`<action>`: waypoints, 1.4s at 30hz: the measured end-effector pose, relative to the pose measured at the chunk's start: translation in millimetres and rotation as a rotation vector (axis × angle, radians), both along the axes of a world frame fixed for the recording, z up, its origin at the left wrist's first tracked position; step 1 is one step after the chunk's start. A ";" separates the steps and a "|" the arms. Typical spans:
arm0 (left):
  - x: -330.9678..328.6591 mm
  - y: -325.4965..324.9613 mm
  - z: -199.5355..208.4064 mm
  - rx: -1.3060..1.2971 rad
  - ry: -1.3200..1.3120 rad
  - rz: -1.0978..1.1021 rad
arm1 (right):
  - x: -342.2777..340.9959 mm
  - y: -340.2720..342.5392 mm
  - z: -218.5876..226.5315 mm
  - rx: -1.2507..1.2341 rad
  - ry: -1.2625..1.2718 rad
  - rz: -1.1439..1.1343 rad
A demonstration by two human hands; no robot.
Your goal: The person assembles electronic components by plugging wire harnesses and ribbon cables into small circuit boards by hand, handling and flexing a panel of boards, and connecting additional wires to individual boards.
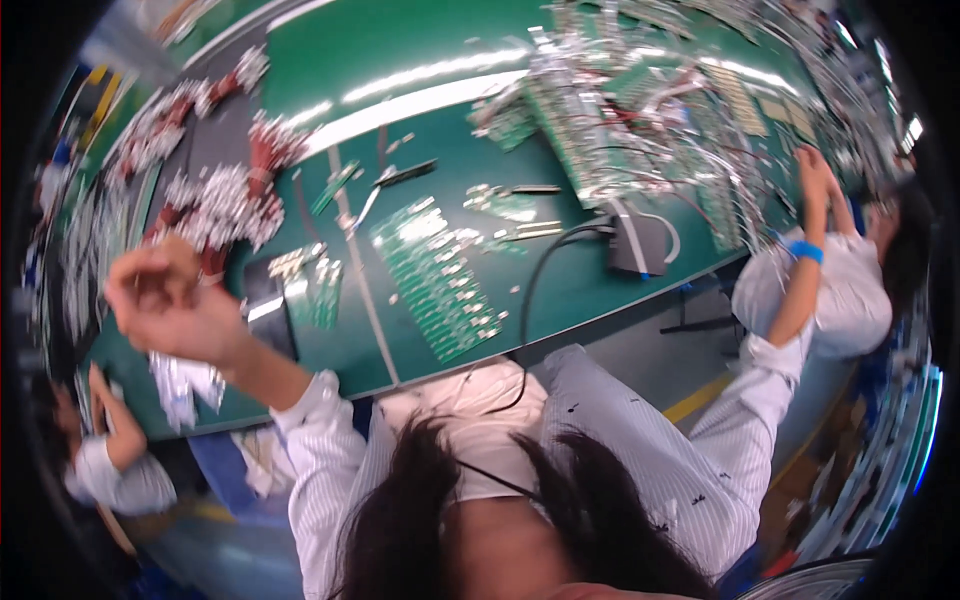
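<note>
My left hand is raised over the left part of the green bench, a little blurred. Its fingers are half bent and apart, and nothing shows in them. Bundles of red wires with white connectors lie just beyond it. Far out to the right is my right hand, with a blue band round the wrist. It is beside a tangle of loose wires; its fingers are too small and overlapped to read. Between my hands lies a green circuit-board panel with pale components, apart from both.
A tall heap of wired green boards fills the back right. A dark box with a black cable is at the bench's front edge. Silver packets lie near left. Co-workers sit at left and right.
</note>
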State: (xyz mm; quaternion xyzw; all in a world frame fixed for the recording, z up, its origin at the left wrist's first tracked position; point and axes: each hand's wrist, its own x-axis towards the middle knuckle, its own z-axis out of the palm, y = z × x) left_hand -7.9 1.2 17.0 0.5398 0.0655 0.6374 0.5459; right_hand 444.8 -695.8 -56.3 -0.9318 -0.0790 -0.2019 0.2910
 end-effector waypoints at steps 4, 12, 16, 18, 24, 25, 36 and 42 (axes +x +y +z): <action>-25.5 9.8 2.0 0.119 0.020 -0.123 | -116.9 212.3 86.1 -0.183 -0.331 0.155; -52.0 22.2 3.0 0.102 -0.027 -0.052 | -365.8 441.3 41.7 -0.263 -0.059 1.032; -62.3 24.7 14.9 0.162 -0.109 -0.084 | -358.7 492.2 -22.1 -0.247 0.046 0.998; -71.0 28.8 15.2 0.153 -0.161 -0.076 | -354.5 511.9 -40.7 -0.284 -0.033 0.909; -81.5 33.9 17.5 0.084 -0.176 -0.086 | -364.2 546.8 -59.1 -0.261 -0.078 1.037; -80.0 30.8 20.6 0.085 -0.181 -0.081 | -365.4 551.4 -59.3 -0.264 -0.083 1.040; -72.6 25.4 17.0 0.078 -0.098 -0.086 | -401.1 619.7 -75.2 -0.283 0.018 1.162; -68.6 29.9 14.1 0.146 0.105 -0.017 | -398.9 611.4 -65.8 -0.212 0.045 1.167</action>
